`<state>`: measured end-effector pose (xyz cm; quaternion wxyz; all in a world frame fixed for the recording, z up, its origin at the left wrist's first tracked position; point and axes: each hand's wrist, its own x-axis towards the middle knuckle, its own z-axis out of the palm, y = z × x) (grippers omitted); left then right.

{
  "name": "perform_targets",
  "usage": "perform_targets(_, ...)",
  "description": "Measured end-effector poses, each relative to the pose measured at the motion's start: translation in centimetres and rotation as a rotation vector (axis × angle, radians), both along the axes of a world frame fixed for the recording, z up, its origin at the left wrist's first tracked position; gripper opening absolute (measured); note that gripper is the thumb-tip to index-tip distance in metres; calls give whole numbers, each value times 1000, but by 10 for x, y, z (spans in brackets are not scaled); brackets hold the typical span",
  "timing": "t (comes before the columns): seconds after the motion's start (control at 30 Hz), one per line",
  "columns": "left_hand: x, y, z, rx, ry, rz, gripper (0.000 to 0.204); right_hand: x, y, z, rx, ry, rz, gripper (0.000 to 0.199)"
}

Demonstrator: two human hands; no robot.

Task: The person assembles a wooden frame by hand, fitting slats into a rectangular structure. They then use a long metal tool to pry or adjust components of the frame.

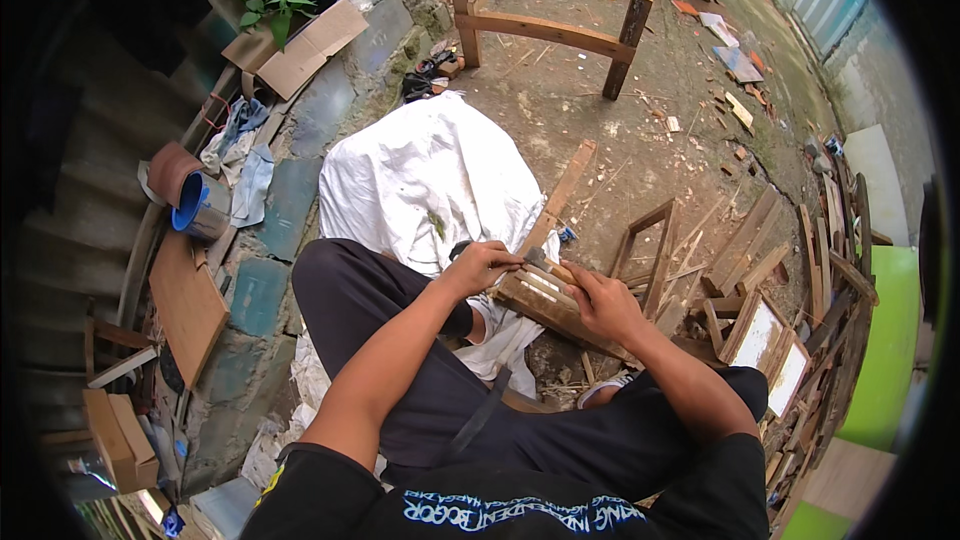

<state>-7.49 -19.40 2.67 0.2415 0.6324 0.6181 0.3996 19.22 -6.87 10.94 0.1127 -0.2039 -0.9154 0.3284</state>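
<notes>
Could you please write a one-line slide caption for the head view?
Seated outdoors, both hands, left hand and right hand, grip a small wooden frame amid scrap wood.

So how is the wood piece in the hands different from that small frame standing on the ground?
The wood piece is a solid dark block with pale slots; the frame is an open outline you can see through. The wood piece lies across the lap, gripped by the left hand and right hand; the frame stands on the dirt, untouched. Both are brown wood.
</notes>
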Motion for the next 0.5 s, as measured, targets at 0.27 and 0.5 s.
perform_targets(0.27,3,-4,0,-23,85,44,12,0,-1,-5,54,-13,35,41)
perform_targets(0.5,4,-4,2,-59,103,55,19,-1,-8,6,-49,172,-22,41)
